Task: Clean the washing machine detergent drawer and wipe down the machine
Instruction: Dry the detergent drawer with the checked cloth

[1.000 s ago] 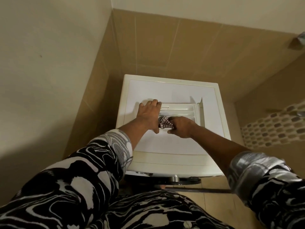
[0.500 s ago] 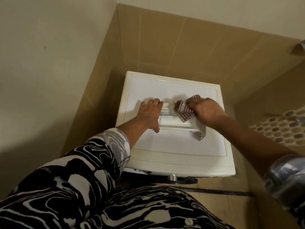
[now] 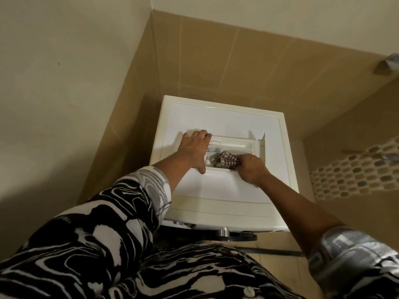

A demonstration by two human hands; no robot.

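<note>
**One drawer, one cloth, two hands on top of the washer**

There is one white washing machine (image 3: 216,190), seen from above in a tiled corner. One detergent drawer (image 3: 233,144) lies crosswise on its top panel, about midway between front and back. One checked cloth (image 3: 225,161), red-brown on white, sits bunched inside the drawer's near side.

Both hands are in view. The left hand (image 3: 194,148) lies flat with straight fingers over the drawer's left end, its grip wide and holding nothing. The right hand (image 3: 251,171) has its grip closed on the cloth at the drawer's right half. Its fingertips are tucked out of sight under the knuckles and fabric.

The drawer's inner dividers are pale and partly covered, so the compartments cannot be counted. Its right end stands up as a thin edge.

Two patterned black-and-white sleeves show, the left sleeve (image 3: 97,223) large in the foreground and the right sleeve (image 3: 354,262) cut by the frame edge. Below the machine's front lip only a dark sliver of the door (image 3: 216,235) shows. A mosaic tile strip (image 3: 354,173) runs along the right wall, and a small fixture (image 3: 390,61) at the upper right is cropped and unclear.
</note>
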